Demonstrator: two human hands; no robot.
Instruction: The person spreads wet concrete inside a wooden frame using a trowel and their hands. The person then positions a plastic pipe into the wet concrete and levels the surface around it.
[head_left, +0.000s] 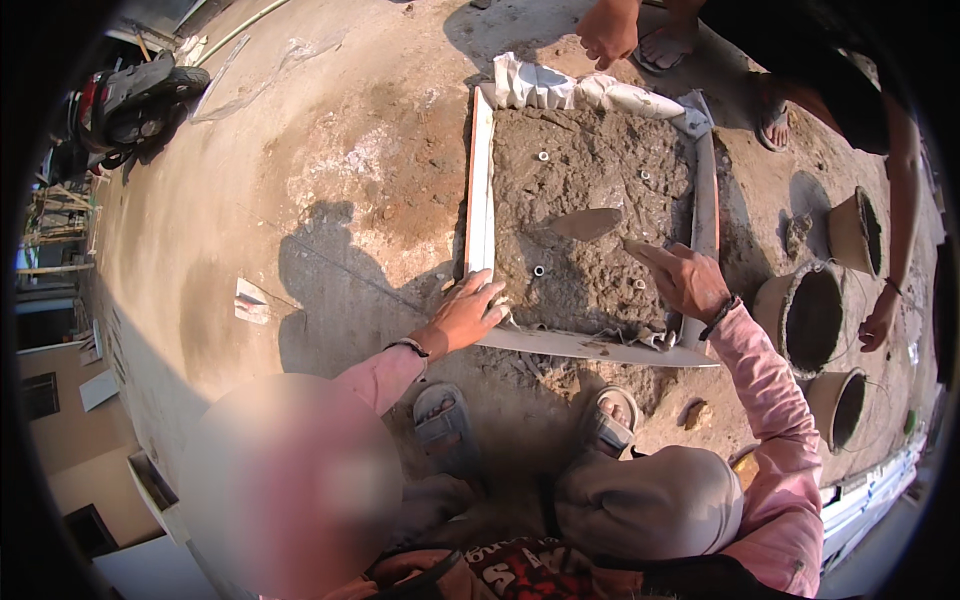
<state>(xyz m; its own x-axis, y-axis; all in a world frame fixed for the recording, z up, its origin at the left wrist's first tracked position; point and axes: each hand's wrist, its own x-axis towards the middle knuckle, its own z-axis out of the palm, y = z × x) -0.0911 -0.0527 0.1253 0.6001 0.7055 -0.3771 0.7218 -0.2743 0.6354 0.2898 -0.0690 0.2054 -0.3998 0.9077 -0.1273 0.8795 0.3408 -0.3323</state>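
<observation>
A square mould (481,190) with board sides is filled with rough, wet grey-brown concrete (590,185). Several short white tube ends (539,270) stick up from the mix. My right hand (693,287) grips the handle of a trowel (588,223), over the right part of the mould. The trowel's pointed blade lies at the surface near the middle, aimed left. At the near left corner, my left hand (466,312) rests on the mould's edge with its fingers stretched out, holding nothing. Crumpled white sheeting (540,85) lines the far side.
Another person stands beyond the mould at the far right, one hand (607,32) above its far edge and the other (880,318) near several mortar-stained buckets (787,310). A flat plate-like tool (251,301) lies on the ground at left. A motorbike (130,105) stands far left.
</observation>
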